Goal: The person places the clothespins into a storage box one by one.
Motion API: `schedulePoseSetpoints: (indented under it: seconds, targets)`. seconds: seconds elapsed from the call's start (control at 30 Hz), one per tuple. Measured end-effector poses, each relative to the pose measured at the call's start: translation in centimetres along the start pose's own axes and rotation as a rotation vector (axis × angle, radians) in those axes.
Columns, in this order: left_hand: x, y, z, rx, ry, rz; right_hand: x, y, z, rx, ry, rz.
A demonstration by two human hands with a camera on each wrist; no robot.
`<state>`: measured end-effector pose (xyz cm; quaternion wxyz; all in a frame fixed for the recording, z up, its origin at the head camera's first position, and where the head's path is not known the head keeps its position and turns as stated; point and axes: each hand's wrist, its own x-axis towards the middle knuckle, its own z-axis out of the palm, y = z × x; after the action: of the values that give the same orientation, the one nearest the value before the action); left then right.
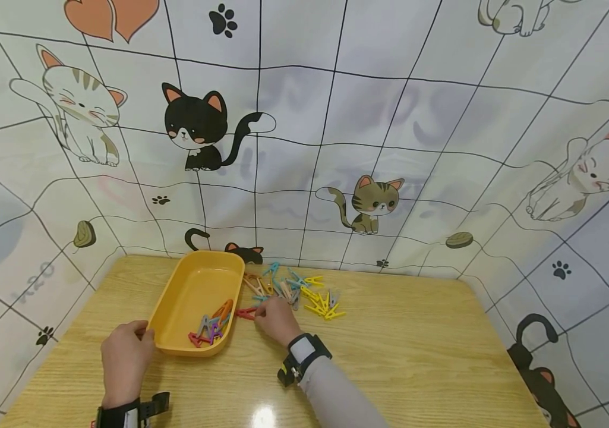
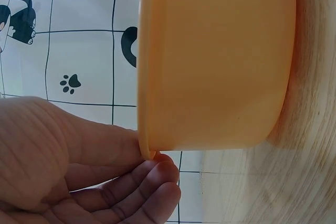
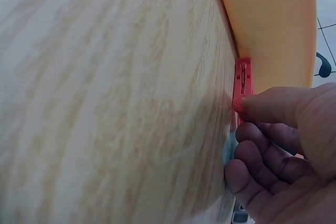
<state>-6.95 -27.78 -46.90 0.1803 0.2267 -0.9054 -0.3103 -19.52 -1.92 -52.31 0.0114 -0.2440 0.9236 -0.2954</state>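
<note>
Beside the tray (image 1: 189, 288) on the tabletop (image 1: 416, 339), my right grip (image 1: 277, 320) pinches a red peg (image 1: 245, 313), forearm (image 1: 338, 392) slanting inward; my left grip (image 1: 126, 359) pinches the tray's rim (image 2: 144, 77).

A small nook, whether in a home or elsewhere cannot be told: white sheeting with a black grid (image 1: 293, 107), rippled like a curtain, spans nine through twelve to three o'clock, bearing a black-and-white cartoon cat (image 1: 195, 122) at ten, above a yellowish wood-grain surface (image 1: 416, 345) at six.
</note>
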Motion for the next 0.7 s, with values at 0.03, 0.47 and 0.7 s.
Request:
schedulePoseSetpoints:
  seconds: [0.03,0.47,0.7]
  targets:
    - [0.0,0.0,0.0,0.001,-0.004,-0.008,0.0,0.0,0.0,0.003,0.003,-0.003]
    - [0.2,-0.1,0.1,-0.003,-0.012,-0.008,0.4,0.5,-0.5,0.121,0.126,0.03]
    - [0.0,-0.1,-0.1,-0.011,0.003,0.008,0.6,-0.7,-1.6,0.154,0.246,-0.007]
